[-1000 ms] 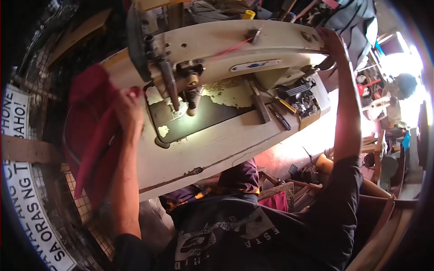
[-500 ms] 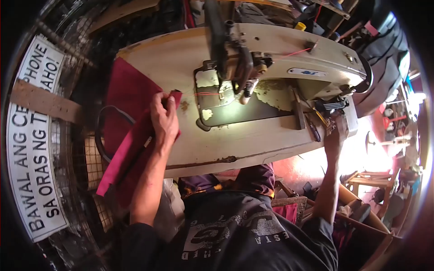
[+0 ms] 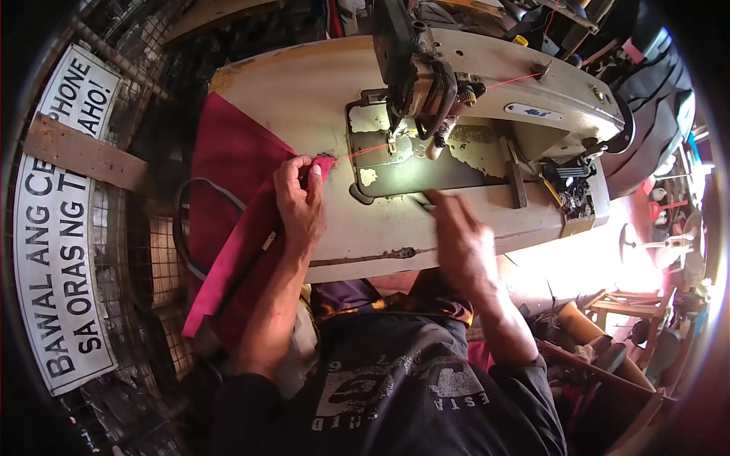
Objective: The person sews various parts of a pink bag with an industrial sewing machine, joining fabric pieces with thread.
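Observation:
My left hand pinches the end of a folded maroon fabric piece at the left of the sewing machine bed. Red thread stretches from that fabric end to the needle area of the sewing machine. Blurred by motion, my right hand is over the front of the bed, closed on what look like small dark thread snips. Their tip points left towards the fabric, apart from the thread. A pink strip and a dark band hang along the fabric below my left wrist.
A dark bar lies on the bed under the machine arm, with a metal bobbin winder to its right. A wire mesh wall with a lettered sign stands at the left. A fan stands at the far right.
My right hand has come left from the bed's right end, bringing the snips that lay there. My left hand still pinches the fabric. The view has shifted slightly.

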`<state>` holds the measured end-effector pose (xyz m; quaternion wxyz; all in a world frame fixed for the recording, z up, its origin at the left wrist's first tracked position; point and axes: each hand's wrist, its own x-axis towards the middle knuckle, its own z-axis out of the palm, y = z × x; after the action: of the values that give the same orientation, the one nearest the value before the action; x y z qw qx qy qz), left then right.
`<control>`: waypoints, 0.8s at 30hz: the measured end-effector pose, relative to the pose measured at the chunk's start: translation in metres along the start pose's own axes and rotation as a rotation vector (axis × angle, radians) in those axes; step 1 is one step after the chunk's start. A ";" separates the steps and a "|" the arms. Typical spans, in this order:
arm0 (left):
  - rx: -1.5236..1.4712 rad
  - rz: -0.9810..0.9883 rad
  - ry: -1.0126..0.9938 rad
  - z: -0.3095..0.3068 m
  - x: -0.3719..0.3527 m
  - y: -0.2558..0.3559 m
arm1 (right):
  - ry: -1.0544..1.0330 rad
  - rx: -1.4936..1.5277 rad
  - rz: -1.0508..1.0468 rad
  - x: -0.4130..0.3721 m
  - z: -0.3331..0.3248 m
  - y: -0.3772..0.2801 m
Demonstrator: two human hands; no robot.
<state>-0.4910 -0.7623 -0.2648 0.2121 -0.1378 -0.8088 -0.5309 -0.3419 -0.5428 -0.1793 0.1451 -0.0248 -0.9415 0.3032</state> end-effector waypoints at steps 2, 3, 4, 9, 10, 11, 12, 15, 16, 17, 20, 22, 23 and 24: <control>0.024 -0.026 -0.005 -0.002 -0.001 0.005 | -0.057 -0.017 -0.059 0.028 0.031 -0.029; 0.024 -0.021 0.000 -0.002 -0.001 0.006 | -0.053 -0.045 -0.079 0.040 0.047 -0.034; 0.022 -0.016 0.004 -0.002 0.000 0.008 | 0.017 -0.042 -0.146 0.052 0.063 -0.037; -0.017 0.009 0.001 -0.003 0.002 0.011 | -0.049 -0.170 -0.092 0.086 0.091 -0.045; -0.011 -0.008 -0.010 -0.003 0.002 0.011 | -0.077 -0.207 -0.088 0.089 0.093 -0.045; -0.005 -0.024 -0.022 -0.004 0.002 0.010 | -0.081 -0.198 -0.089 0.091 0.095 -0.045; 0.001 -0.040 -0.033 -0.004 0.001 0.010 | -0.085 -0.190 -0.090 0.093 0.097 -0.046; -0.007 -0.015 -0.001 -0.003 0.002 0.013 | -0.061 -0.131 -0.125 0.099 0.102 -0.043; -0.044 -0.048 -0.007 -0.003 0.000 0.009 | -0.047 -0.105 -0.143 0.099 0.104 -0.040; -0.081 -0.079 -0.012 -0.001 -0.003 0.002 | -0.024 -0.068 -0.142 0.097 0.105 -0.037; -0.151 -0.114 -0.062 -0.002 -0.003 0.003 | 0.073 0.012 -0.078 0.083 0.099 -0.024; -0.132 -0.078 -0.130 -0.006 -0.003 0.010 | 0.064 0.127 -0.009 0.073 0.083 -0.018; -0.096 -0.041 -0.178 -0.009 -0.004 0.014 | 0.058 0.185 0.030 0.067 0.072 -0.017; -0.061 -0.002 -0.229 -0.010 -0.006 0.018 | -0.043 0.193 0.190 0.064 0.061 -0.017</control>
<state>-0.4760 -0.7649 -0.2497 0.1134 -0.2033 -0.8113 -0.5363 -0.4195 -0.5819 -0.2001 0.0974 -0.0932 -0.9043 0.4050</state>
